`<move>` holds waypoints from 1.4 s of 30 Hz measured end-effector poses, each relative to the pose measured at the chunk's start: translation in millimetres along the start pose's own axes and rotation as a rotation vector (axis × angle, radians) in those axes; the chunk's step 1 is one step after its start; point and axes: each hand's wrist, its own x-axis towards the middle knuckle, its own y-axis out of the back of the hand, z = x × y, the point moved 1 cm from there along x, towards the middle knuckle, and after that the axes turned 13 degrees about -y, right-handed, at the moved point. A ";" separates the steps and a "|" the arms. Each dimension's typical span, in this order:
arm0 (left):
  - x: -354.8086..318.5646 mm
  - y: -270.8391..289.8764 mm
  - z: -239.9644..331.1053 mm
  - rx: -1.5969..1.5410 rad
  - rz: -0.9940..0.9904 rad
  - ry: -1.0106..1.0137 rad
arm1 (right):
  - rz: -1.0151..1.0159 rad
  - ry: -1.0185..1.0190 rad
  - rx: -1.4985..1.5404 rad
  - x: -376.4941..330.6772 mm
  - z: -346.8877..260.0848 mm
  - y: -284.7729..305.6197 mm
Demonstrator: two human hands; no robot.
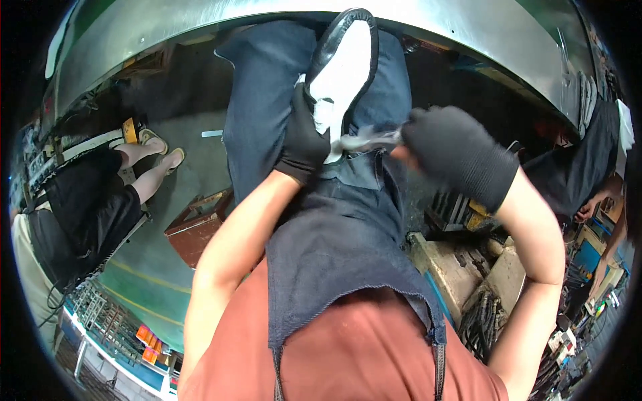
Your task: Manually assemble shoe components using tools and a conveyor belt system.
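Across my lap lies a shoe (346,63) with a white underside and a shiny black rim, its toe pointing away from me. My left hand (304,144), in a black glove, is closed round the shoe near its narrow end, the fingers on its left side. My right hand (458,150), also in a black glove and smeared by motion, grips a silver metal tool (371,140). The tool reaches left to the narrow end of the shoe. Blur hides its exact kind and whether it touches the shoe.
A curved metal bench edge (461,23) runs across the far side, above my knees. On the floor at left stands a brown box (199,224); beyond it sits a person (87,200) in dark clothes. Machine parts (461,267) stand at right, near another person's dark trousers (575,170).
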 end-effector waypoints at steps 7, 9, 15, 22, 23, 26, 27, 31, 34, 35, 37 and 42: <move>58.8 66.2 25.0 -0.139 -0.585 0.323 | 0.481 0.709 0.367 8.6 -57.7 -62.5; 68.0 76.0 27.5 -0.217 -0.653 0.268 | 0.305 0.104 0.280 29.9 -34.3 -64.5; 74.9 77.9 28.7 -0.382 -0.818 0.177 | 0.453 0.610 0.258 -10.7 -74.0 -57.9; 14.2 38.2 -44.8 -0.104 -0.371 -0.086 | 0.355 0.133 0.564 -14.6 -2.8 -68.7; 13.2 36.7 -46.8 -0.107 -0.375 -0.090 | 0.285 0.075 0.666 -17.7 -0.7 -64.7; 8.2 29.3 -31.7 -0.620 -0.324 0.373 | 0.172 -0.005 0.749 -22.4 -3.3 -46.3; 6.7 27.3 -19.9 -0.786 -0.299 0.532 | 0.129 -0.018 0.731 -20.7 -6.4 -42.7; 8.6 31.5 28.7 -0.896 -0.139 0.746 | 0.513 -0.019 0.511 -22.9 -29.8 -60.5; -5.5 14.5 -3.0 -0.316 -0.378 0.529 | 0.539 -0.048 0.563 0.4 -26.2 -88.4; -2.8 5.5 -3.4 -0.525 -0.266 0.516 | 0.581 -0.047 0.562 4.4 -22.2 -92.2; 1.2 -4.9 -2.0 -0.728 -0.148 0.495 | 0.567 -0.010 0.595 -0.4 -5.9 -86.9; 18.0 7.4 16.2 -0.317 -0.073 -0.103 | 0.235 -0.055 0.408 -34.1 19.2 -34.4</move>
